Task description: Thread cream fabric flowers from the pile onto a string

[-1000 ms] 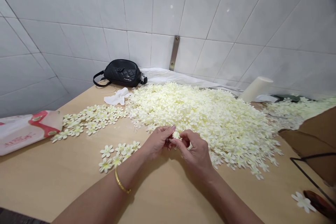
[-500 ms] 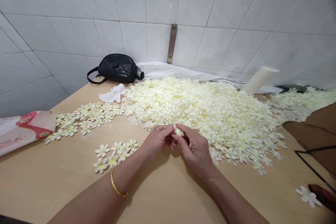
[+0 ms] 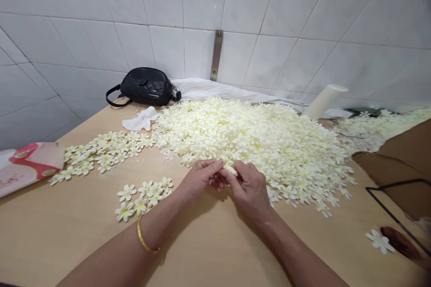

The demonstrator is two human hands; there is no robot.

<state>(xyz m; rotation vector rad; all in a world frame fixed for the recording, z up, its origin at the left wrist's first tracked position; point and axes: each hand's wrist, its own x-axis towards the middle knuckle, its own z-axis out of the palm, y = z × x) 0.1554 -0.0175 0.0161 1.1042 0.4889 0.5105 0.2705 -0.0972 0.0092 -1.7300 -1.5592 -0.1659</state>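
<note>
Both my hands meet at the near edge of a large heap of pale yellow artificial flowers (image 3: 242, 130). Between their fingertips is a small pale yellow flower (image 3: 230, 169). My left hand (image 3: 202, 178) pinches at the flower's left side, its other fingers curled beneath. My right hand (image 3: 251, 188) grips it from the right with thumb and forefinger. Part of the flower is hidden by the fingers. Left of my left wrist lies a small group of open flowers (image 3: 140, 206), flat on the table.
More flowers (image 3: 107, 148) spread at the left beside a red and white bag (image 3: 32, 168). A black bag (image 3: 146, 86) and crumpled white tissue (image 3: 141, 119) sit behind. Brown cardboard (image 3: 400, 166), a white roll (image 3: 325, 102) and a single flower (image 3: 380, 241) are at the right.
The whole view has shifted slightly, so things appear a little further left. My fingers have moved slightly around the flower, and more of it shows between them.
</note>
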